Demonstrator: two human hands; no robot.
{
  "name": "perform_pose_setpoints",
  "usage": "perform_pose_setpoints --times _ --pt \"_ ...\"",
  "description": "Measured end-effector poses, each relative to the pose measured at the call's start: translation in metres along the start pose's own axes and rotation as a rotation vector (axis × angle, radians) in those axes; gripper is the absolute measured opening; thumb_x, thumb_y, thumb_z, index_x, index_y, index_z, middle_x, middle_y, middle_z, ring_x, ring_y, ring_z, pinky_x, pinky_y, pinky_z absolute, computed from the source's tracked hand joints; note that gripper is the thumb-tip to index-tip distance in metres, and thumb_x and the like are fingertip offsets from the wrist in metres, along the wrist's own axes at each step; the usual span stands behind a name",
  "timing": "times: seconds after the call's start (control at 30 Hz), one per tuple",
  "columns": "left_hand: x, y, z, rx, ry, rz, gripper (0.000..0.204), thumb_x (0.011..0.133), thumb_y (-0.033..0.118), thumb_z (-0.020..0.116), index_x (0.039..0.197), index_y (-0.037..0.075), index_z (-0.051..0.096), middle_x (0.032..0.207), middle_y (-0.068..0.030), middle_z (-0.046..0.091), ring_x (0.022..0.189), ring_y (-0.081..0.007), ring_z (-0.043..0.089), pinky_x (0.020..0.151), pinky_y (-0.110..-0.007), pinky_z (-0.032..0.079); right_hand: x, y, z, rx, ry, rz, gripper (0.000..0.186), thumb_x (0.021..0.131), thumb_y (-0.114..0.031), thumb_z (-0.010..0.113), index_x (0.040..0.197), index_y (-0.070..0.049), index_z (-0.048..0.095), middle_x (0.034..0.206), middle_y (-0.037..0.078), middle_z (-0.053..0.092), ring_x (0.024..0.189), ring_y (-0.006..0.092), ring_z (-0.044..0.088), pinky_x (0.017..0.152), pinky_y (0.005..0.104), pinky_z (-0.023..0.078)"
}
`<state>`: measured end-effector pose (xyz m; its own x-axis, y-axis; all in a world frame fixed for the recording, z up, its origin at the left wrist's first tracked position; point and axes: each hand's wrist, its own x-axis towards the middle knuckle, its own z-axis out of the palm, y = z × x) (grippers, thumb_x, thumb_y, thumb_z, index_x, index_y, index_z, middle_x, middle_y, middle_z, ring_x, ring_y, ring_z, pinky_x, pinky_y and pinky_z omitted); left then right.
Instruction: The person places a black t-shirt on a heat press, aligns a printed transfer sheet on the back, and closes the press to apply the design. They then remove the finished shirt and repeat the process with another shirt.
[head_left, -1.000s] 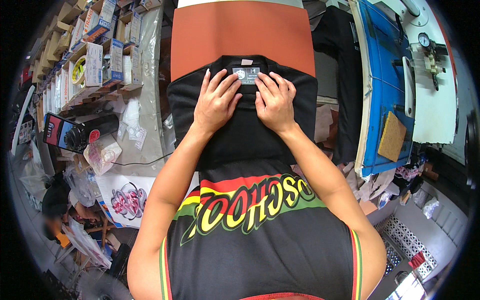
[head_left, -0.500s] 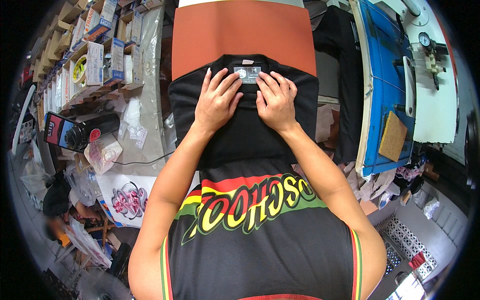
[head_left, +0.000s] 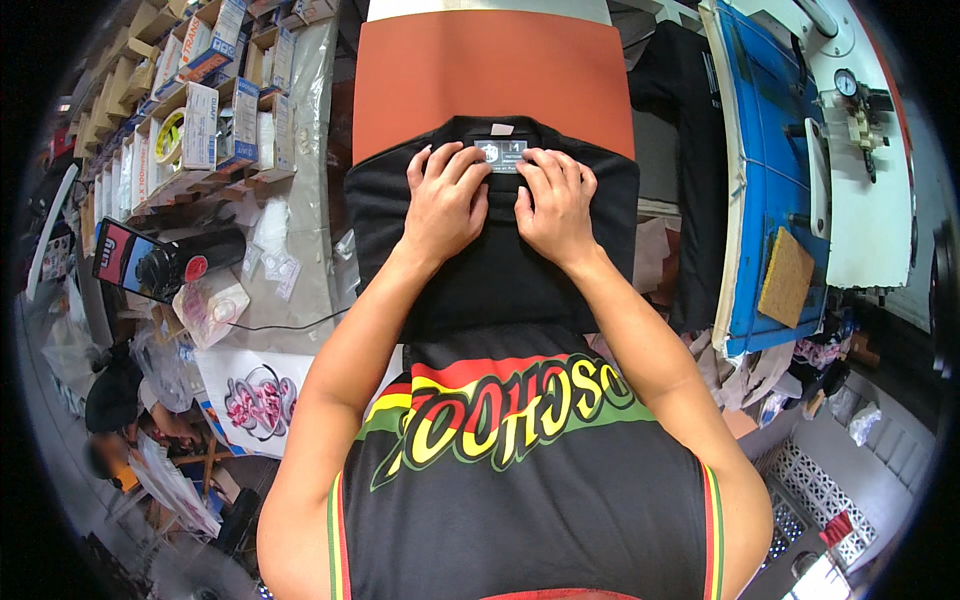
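Observation:
A black shirt (head_left: 490,280) lies over the near part of an orange-red flat pad (head_left: 490,70), its neckline toward the far side. Just inside the collar sits a small clear film (head_left: 508,150) carrying a pale printed design. My left hand (head_left: 445,200) rests on the cloth at the film's left edge, fingers bent and apart. On the opposite side, my right hand (head_left: 557,205) does the same, its index fingertip by the film's right edge. Both thumbs point inward over the cloth. A pale tag (head_left: 502,130) shows at the collar above the film.
On the left are stacked cardboard boxes (head_left: 190,130), a phone (head_left: 128,260) and a black bottle (head_left: 205,260). At right stands a blue framed panel (head_left: 770,180) with a tan pad (head_left: 787,278), beside a white machine with a pressure gauge (head_left: 847,82). A person sits at far left.
My fingers have curled more, with the fingertips still at the film's two sides. The whole view has shifted slightly. Shirt and film stay in place on the pad.

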<state>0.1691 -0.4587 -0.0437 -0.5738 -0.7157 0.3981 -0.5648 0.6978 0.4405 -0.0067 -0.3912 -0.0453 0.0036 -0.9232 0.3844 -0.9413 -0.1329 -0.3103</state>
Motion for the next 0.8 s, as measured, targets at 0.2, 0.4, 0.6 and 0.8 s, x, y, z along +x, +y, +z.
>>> perform_pose_setpoints --times 0.2,0.4,0.6,0.8 --pt "0.031 -0.027 -0.039 -0.035 0.290 -0.057 0.015 0.077 0.000 0.062 0.088 0.006 0.071 0.099 -0.0094 0.070 0.100 -0.0286 0.065 0.090 -0.041 0.047 0.028 0.029 -0.076 0.043 0.183 0.021 0.017 0.075 -0.013 0.069 0.091 -0.010 0.069 0.110 0.010 0.062 0.106 0.0309 0.058 0.091 0.0466 0.044" --pt "-0.091 -0.111 -0.105 0.045 0.293 -0.448 0.012 0.086 0.004 0.062 0.095 0.002 0.070 0.097 -0.0142 0.070 0.094 -0.0317 0.065 0.088 -0.039 0.049 -0.076 0.174 -0.300 -0.664 0.809 0.617 0.032 0.091 -0.033 0.066 0.091 -0.002 0.067 0.094 0.016 0.069 0.088 0.0328 0.066 0.082 0.0416 0.051" --pt "-0.202 -0.115 -0.078 -0.023 0.214 -0.779 0.013 0.087 0.009 0.063 0.093 0.001 0.070 0.091 -0.0153 0.069 0.089 -0.0308 0.067 0.082 -0.038 0.050 -0.127 0.232 -0.323 -0.765 0.275 0.944 0.079 0.091 -0.066 0.052 0.093 0.012 0.067 0.098 0.036 0.066 0.098 0.0507 0.062 0.087 0.0546 0.047" --pt "-0.244 -0.094 -0.059 -0.044 0.159 -0.792 0.013 0.087 0.009 0.063 0.093 0.002 0.071 0.092 -0.0171 0.070 0.089 -0.0316 0.067 0.082 -0.039 0.051 -0.119 0.210 -0.328 -0.698 0.312 0.835 0.076 0.088 -0.062 0.060 0.094 0.013 0.068 0.098 0.037 0.066 0.098 0.0502 0.063 0.090 0.0532 0.048"
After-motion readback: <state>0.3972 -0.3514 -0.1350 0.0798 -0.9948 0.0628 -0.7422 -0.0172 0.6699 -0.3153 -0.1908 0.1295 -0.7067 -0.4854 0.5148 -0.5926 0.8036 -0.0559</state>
